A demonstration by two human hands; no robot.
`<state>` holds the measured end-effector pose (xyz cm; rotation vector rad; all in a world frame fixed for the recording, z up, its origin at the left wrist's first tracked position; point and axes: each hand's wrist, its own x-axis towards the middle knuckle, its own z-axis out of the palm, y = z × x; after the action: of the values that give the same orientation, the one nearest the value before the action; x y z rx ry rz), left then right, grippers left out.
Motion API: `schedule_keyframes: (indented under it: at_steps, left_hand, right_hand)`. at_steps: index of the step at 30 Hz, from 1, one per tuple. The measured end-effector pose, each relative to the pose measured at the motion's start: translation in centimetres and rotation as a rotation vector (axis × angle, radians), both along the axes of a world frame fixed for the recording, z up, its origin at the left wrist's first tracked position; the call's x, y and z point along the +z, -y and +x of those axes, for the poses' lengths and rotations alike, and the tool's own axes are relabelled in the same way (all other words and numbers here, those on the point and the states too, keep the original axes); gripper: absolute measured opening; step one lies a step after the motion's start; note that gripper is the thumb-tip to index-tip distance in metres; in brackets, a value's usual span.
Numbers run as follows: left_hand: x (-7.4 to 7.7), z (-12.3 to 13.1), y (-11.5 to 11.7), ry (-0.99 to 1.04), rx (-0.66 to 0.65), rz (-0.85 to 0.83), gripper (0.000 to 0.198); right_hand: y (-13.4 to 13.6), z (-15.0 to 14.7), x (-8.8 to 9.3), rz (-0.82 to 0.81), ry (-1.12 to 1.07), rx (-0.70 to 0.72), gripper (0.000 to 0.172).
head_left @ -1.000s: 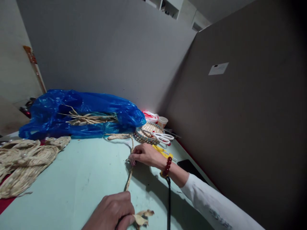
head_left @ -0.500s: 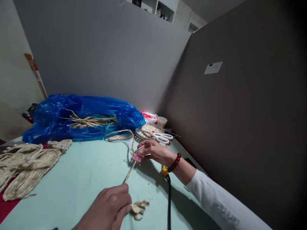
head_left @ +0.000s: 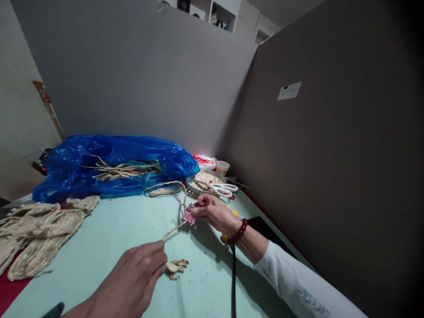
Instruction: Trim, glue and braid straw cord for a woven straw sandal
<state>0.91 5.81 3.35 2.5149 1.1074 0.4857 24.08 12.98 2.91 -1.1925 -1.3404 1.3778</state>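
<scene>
My left hand [head_left: 142,269] is closed around the near end of a thin braided straw cord [head_left: 175,229]. Loose, curled husk ends [head_left: 176,267] stick out past its fingers. A pink binder clip [head_left: 190,215] sits on the cord farther up, and my right hand [head_left: 213,214] pinches the clip's wire handle. Beyond the clip, the cord curves up and back toward a flat woven straw piece [head_left: 165,191]. Beneath and behind my right wrist lies a yellow-handled tool [head_left: 225,239] with a black cable, partly hidden.
A blue plastic bag [head_left: 115,145] of straw strips lies at the back. Woven straw soles [head_left: 46,234] lie at left. White scissors [head_left: 223,190] rest on a round basket [head_left: 202,179] near a paper cup [head_left: 223,168]. Grey partitions [head_left: 139,75] enclose the table.
My left hand has moved left with the cord end, so the cord slants more flatly from the clip. My right hand stays at the clip, its grip slightly shifted.
</scene>
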Motion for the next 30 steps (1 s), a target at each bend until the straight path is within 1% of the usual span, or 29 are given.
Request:
schedule_keyframes:
  at_steps: [4,6,8,10,13,15,17,19,21,23,25,27,28,30]
  left_hand:
    - [0.4,-1.2,-1.8,0.032,0.124,0.008,0.034]
    - [0.9,-1.7,-2.4,0.046,0.174,-0.001,0.034]
    - [1.8,-2.0,-2.3,0.05,0.2,-0.006,0.035]
    - [2.6,-2.0,-1.5,0.123,0.213,-0.062,0.034]
    - [3.8,-1.9,0.1,0.344,0.224,-0.197,0.029]
    - [4.3,-1.8,1.2,0.455,0.234,-0.252,0.028]
    - [4.5,-1.7,2.0,0.524,0.227,-0.246,0.026]
    - [4.5,-1.6,2.7,0.566,0.214,-0.18,0.022]
    - [4.4,-1.4,3.2,0.562,0.217,-0.089,0.021]
    - [4.5,-1.0,3.9,0.519,0.254,-0.017,0.02]
    - [4.8,-0.6,4.5,0.477,0.287,0.028,0.021]
    - [5.2,0.0,5.1,0.469,0.305,0.033,0.021]
    - [5.5,0.3,5.3,0.477,0.305,0.006,0.021]
    - [5.9,0.9,5.4,0.5,0.303,-0.119,0.022]
  right_hand:
    - [0.6,0.2,0.4,0.019,0.08,0.0,0.026]
    - [0.9,0.1,0.5,0.04,0.144,0.006,0.026]
    - [1.3,-0.3,0.6,0.069,0.228,0.017,0.025]
    - [1.5,-0.8,0.7,0.109,0.333,0.023,0.024]
    - [2.1,-1.7,0.9,0.199,0.514,0.021,0.021]
    - [2.8,-2.3,1.1,0.279,0.626,0.028,0.018]
    - [3.7,-2.8,1.2,0.361,0.709,0.039,0.011]
    - [4.7,-3.2,1.2,0.432,0.758,0.035,0.005]
    - [5.7,-3.3,1.3,0.482,0.776,0.023,0.012]
    - [6.8,-3.3,1.7,0.515,0.761,0.005,0.019]
    - [8.0,-2.9,2.5,0.531,0.72,-0.009,0.023]
    - [9.2,-2.5,3.6,0.503,0.61,0.017,0.021]
    - [9.8,-2.2,4.1,0.459,0.506,0.065,0.019]
    - [10.9,-1.9,5.1,0.285,0.15,0.19,0.019]
